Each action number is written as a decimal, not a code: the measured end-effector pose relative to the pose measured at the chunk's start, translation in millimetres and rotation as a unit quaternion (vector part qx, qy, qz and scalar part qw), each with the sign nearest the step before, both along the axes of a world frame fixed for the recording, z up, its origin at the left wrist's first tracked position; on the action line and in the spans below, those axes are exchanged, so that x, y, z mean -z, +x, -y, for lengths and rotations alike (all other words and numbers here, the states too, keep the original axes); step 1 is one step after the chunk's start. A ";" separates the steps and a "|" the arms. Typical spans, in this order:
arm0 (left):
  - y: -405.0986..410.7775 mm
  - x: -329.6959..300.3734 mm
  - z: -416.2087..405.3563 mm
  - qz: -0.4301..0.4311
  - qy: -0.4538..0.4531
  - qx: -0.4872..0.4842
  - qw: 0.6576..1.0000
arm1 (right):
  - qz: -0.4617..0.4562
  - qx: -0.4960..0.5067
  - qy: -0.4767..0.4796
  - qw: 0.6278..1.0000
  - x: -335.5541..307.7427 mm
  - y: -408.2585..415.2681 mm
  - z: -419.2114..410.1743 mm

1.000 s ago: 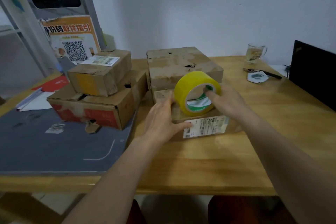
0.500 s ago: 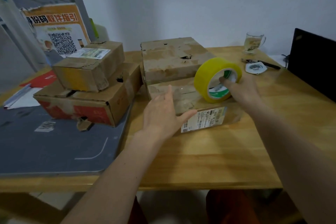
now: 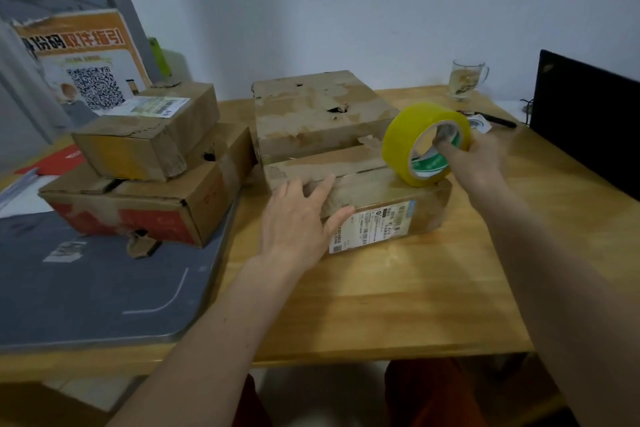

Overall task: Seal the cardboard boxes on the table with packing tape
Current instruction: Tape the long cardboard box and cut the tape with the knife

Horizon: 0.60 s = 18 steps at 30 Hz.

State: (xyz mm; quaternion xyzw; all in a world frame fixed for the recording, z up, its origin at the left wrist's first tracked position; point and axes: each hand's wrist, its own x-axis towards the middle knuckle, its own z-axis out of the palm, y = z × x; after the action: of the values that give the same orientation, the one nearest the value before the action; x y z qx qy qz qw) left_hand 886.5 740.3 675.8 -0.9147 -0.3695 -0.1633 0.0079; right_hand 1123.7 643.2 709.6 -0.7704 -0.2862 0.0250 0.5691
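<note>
A low cardboard box [image 3: 377, 191] with a white shipping label on its front lies in the middle of the wooden table [image 3: 398, 295]. My left hand [image 3: 298, 218] presses flat on its near left top, fingers spread. My right hand [image 3: 474, 156] grips a yellow roll of packing tape [image 3: 415, 139], fingers through the core, standing on the box's right end. A strip of clear tape seems to run along the top seam between the hands. A larger worn box [image 3: 318, 111] stands right behind it.
Two stacked boxes [image 3: 145, 180] sit on the left, partly on a grey mat [image 3: 86, 288]. A glass mug [image 3: 465, 78], a pen and a small white disc lie at the back right. A black screen [image 3: 588, 114] stands at the right edge. A QR-code sign leans at the left.
My right hand has drawn the tape roll from the box's middle to its right end. My left hand stayed pressed on the box's left side. The camera has moved closer.
</note>
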 end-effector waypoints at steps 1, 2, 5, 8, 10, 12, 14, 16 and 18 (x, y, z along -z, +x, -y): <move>2.0 -2.2 1.2 -0.009 -0.006 -0.001 1.000 | -0.013 -0.008 0.001 1.000 2.0 -0.7 0.2; 5.3 -4.9 2.8 -0.022 -0.011 -0.005 1.000 | -0.017 -0.014 -0.001 1.000 3.4 -0.7 -0.2; 22.1 -17.6 4.5 -0.052 -0.005 -0.029 0.998 | -0.006 -0.020 0.009 1.000 3.8 -2.2 -1.3; 40.8 -24.9 2.2 0.004 -0.026 0.046 0.999 | -0.015 -0.016 0.013 1.000 5.7 -1.8 -2.0; 48.4 -26.0 1.1 0.059 -0.144 0.112 0.981 | -0.020 -0.014 0.014 1.000 7.9 -0.5 -3.1; 52.9 -25.8 -0.9 0.126 -0.256 0.128 0.950 | -0.016 -0.018 0.020 1.000 8.9 0.8 -4.2; 56.4 -26.7 -3.9 0.159 -0.291 0.130 0.934 | -0.010 -0.016 0.026 0.999 10.6 2.1 -5.5; 58.4 -31.0 -7.7 0.178 -0.360 0.142 0.905 | -0.010 -0.018 0.029 0.999 11.4 2.9 -6.3; 59.4 -38.6 -13.2 0.203 -0.456 0.138 0.856 | -0.007 -0.023 0.029 0.999 11.6 3.3 -6.8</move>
State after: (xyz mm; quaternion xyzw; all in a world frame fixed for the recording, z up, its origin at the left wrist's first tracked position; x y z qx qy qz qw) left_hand 945.9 753.5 714.4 -0.8043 -0.2658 -0.1577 -0.5076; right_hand 1127.1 650.0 698.0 -0.7466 -0.3001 0.0355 0.5927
